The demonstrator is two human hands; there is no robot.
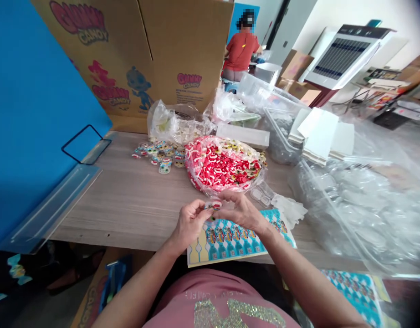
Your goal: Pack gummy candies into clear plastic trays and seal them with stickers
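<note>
We pinch a small red-and-white gummy candy (215,205) between the fingertips of our left hand (190,222) and right hand (242,211), just above a turquoise printed card sheet (230,241) at the wooden table's (135,200) near edge. Just beyond lies a clear plastic bag of red and white candies (223,165).

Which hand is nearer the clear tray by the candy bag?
Right. The right hand is just left of and below the clear tray; the left hand is farther left, across the small candy both hands pinch.
</note>
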